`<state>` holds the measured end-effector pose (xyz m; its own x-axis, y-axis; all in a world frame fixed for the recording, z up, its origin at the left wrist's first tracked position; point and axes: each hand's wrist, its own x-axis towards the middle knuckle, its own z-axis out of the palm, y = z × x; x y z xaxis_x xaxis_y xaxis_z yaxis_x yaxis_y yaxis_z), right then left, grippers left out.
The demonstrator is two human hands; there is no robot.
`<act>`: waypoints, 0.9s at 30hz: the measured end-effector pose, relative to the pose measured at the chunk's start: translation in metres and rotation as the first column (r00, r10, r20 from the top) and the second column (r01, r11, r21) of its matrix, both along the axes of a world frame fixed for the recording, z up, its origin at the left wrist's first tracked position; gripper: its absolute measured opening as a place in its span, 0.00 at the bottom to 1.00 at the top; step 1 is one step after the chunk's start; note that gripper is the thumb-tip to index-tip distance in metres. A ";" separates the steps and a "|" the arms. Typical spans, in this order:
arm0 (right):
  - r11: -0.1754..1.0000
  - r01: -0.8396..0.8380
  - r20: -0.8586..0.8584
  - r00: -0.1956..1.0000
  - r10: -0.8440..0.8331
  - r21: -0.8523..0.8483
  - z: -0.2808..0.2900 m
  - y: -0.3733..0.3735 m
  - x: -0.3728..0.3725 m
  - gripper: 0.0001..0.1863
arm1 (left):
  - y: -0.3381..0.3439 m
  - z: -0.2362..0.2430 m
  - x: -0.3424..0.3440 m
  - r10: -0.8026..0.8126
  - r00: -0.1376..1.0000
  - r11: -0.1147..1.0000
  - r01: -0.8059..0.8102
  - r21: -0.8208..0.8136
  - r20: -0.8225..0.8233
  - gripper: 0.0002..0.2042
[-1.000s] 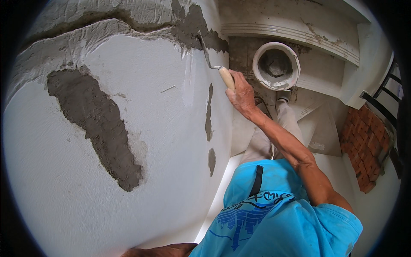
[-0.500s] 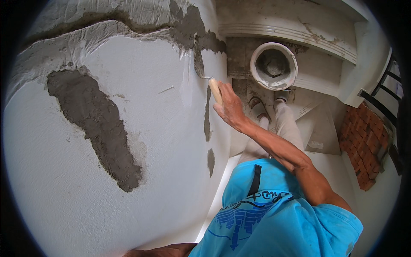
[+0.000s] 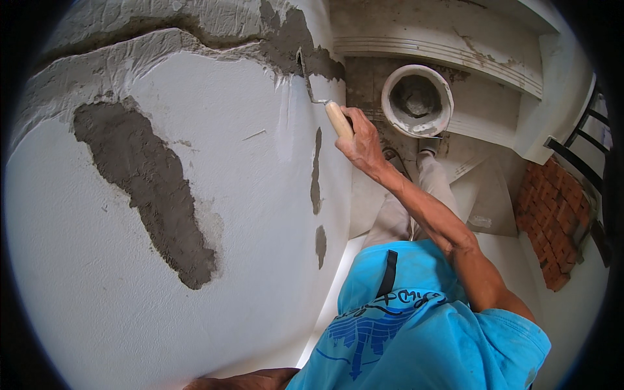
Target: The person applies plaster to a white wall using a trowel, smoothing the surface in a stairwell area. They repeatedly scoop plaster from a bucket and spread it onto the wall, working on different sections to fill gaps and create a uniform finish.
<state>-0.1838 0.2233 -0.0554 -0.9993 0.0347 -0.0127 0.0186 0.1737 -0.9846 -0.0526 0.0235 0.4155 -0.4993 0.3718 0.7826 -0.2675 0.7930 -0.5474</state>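
Note:
My right hand (image 3: 363, 143) is wrapped round the wooden handle of a small trowel (image 3: 338, 119). The trowel's narrow metal blade points away from me, tilted nearly edge-on, against or very close to a dark wet mortar patch (image 3: 289, 42) near the wall's corner. Whether the blade touches is hard to see. Below the blade, thin dark mortar strips (image 3: 316, 172) run down the white wall (image 3: 253, 195). Only part of my left arm (image 3: 244, 380) shows at the lower edge; its hand is out of view.
A mortar-smeared white bucket (image 3: 416, 69) stands by my feet, below a ledge (image 3: 429, 39). Farther left, a large dark mortar patch (image 3: 153, 188) slants down the wall under a rough crack (image 3: 149, 26). Exposed red brick (image 3: 552, 218) and a black railing (image 3: 575, 166) are on the right.
My right hand has shifted a little to the right with the trowel. The blade has turned from showing its face to nearly edge-on, its tip staying by the upper patch.

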 end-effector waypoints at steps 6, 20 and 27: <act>0.997 -0.061 -0.022 0.998 0.062 0.045 0.004 0.003 0.005 0.32 | 0.006 -0.001 -0.006 -0.017 0.999 1.000 0.016 0.024 0.034 0.35; 0.997 -0.018 0.042 0.999 0.021 -0.075 0.003 0.006 0.030 0.32 | 0.008 -0.005 -0.007 -0.004 1.000 0.999 0.003 0.041 0.029 0.37; 0.999 -0.005 0.077 0.997 0.008 -0.036 -0.012 0.001 0.014 0.30 | 0.006 -0.002 -0.005 0.011 0.999 1.000 -0.013 0.027 0.039 0.38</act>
<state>-0.1695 0.2244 -0.0672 -0.9955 0.0266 -0.0908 0.0936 0.1389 -0.9859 -0.0578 0.0294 0.4132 -0.5336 0.3446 0.7723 -0.2562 0.8044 -0.5360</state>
